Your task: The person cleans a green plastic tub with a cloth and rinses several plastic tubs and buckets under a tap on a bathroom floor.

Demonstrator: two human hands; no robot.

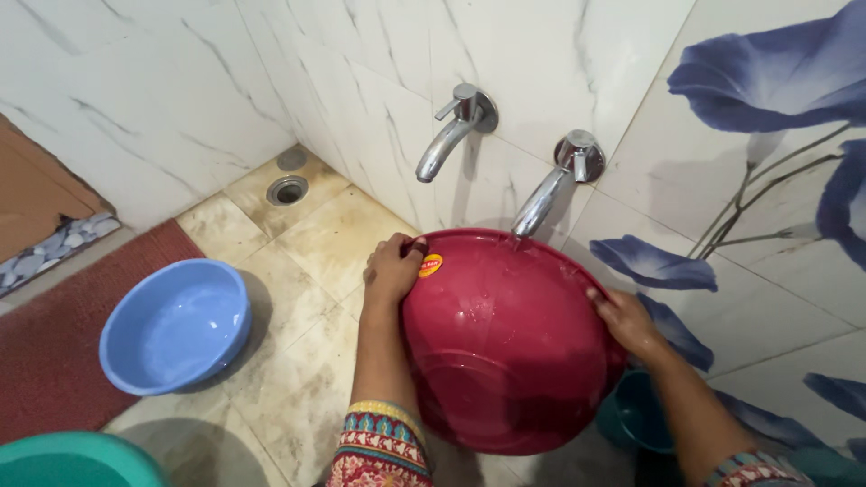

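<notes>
A large dark red plastic basin [505, 352] is tilted up with its rim under the right of two wall taps [561, 180]. My left hand [391, 268] grips the basin's left rim beside a small yellow sticker. My right hand [625, 320] holds the right rim. The basin's inside looks wet. I cannot tell whether water runs from the tap.
A second metal tap [454, 129] juts from the marble wall to the left. A light blue basin [177, 326] sits on the beige floor tiles, near a red mat [54, 334]. A floor drain [287, 189] lies in the corner. A teal tub [72, 460] and a teal bucket [642, 415] stand low.
</notes>
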